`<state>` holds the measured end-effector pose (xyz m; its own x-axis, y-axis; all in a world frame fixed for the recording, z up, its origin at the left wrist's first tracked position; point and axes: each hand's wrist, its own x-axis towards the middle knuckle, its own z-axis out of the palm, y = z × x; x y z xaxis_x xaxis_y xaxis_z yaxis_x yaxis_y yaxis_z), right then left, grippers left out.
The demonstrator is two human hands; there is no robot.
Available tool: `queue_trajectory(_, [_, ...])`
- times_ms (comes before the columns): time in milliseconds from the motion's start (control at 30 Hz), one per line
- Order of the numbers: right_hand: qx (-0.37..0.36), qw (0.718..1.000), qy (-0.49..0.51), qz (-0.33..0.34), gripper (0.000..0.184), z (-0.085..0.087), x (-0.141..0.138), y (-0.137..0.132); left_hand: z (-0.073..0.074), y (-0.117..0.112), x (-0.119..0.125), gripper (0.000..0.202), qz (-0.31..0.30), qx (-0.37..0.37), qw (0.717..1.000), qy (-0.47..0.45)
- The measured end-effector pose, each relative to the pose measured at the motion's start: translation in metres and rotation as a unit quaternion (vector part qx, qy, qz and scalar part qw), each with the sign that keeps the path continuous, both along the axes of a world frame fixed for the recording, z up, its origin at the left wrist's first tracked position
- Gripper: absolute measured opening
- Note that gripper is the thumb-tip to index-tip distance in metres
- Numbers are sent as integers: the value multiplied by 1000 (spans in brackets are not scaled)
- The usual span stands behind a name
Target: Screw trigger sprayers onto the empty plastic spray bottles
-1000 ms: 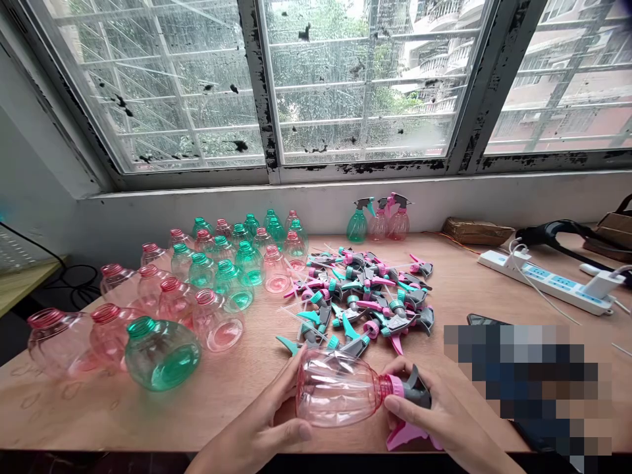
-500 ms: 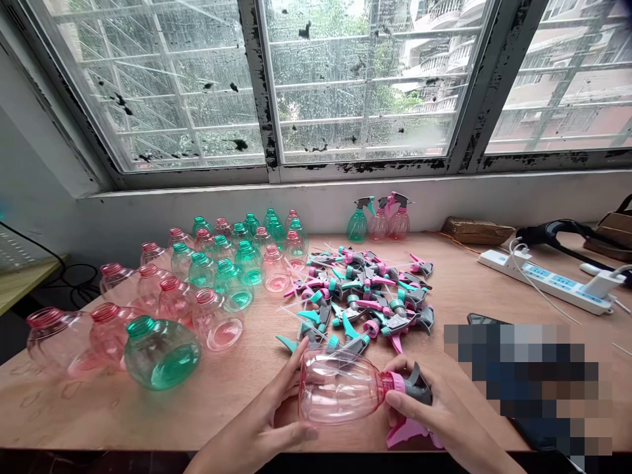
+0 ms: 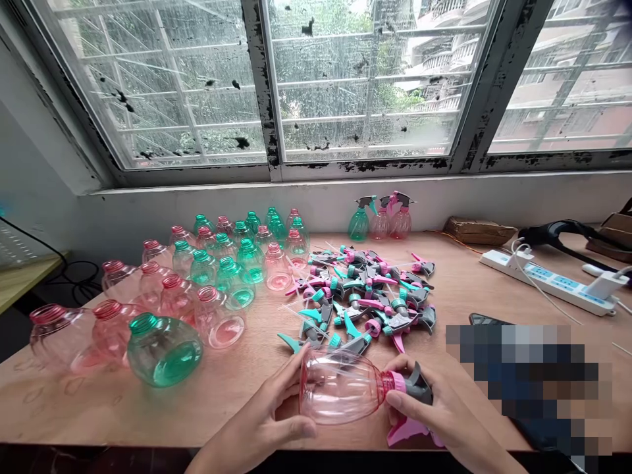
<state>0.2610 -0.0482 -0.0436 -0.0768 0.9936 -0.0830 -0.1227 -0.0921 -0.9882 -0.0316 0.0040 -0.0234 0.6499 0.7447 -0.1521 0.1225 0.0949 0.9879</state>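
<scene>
A clear pink spray bottle [image 3: 340, 388] lies sideways between my hands, just above the front of the table. My left hand [image 3: 269, 411] cups its base, fingers behind and thumb below. At the neck, my right hand [image 3: 434, 408] grips the pink collar of the grey and pink trigger sprayer [image 3: 417, 385], which sits on the bottle's mouth. The sprayer's pink trigger points down toward me. Whether the collar is fully tight I cannot tell. Just beyond the bottle lies a heap of loose trigger sprayers [image 3: 365, 296] in grey, pink and teal.
Several open pink and green bottles [image 3: 202, 266] stand at the left. Three bottles with sprayers [image 3: 379, 220] stand by the wall. On the right are a white power strip [image 3: 548, 280], a brown package [image 3: 478, 230] and a blurred-out phone-like object [image 3: 488, 320].
My hands and the bottle hold nearly the same pose. The view has shifted very slightly.
</scene>
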Motion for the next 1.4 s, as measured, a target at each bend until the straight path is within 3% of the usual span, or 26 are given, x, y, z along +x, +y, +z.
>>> queue_trajectory(233, [-1,1000,-6,2,35,-1,1,0,6,-1,0,95,-6,53,998,31])
queue_trajectory(433, [2,1000,-21,-7,38,0,0,0,7,-1,0,104,-21,35,999,29])
queue_trajectory(600, [5,1000,-24,-3,36,3,0,0,5,-1,-2,93,-13,29,998,48])
queue_trajectory(867, [-3,1000,-2,-2,36,0,1,0,13,-3,1,95,-22,75,994,71])
queue_trajectory(1033, [4,1000,3,2,36,-1,1,0,6,-2,-3,101,-30,56,997,54])
queue_trajectory(1167, [7,1000,-1,10,36,-1,1,0,1,0,-6,93,-23,53,997,54])
queue_trajectory(1400, [-1,1000,-12,14,37,-1,3,0,11,-2,0,93,-26,88,993,69])
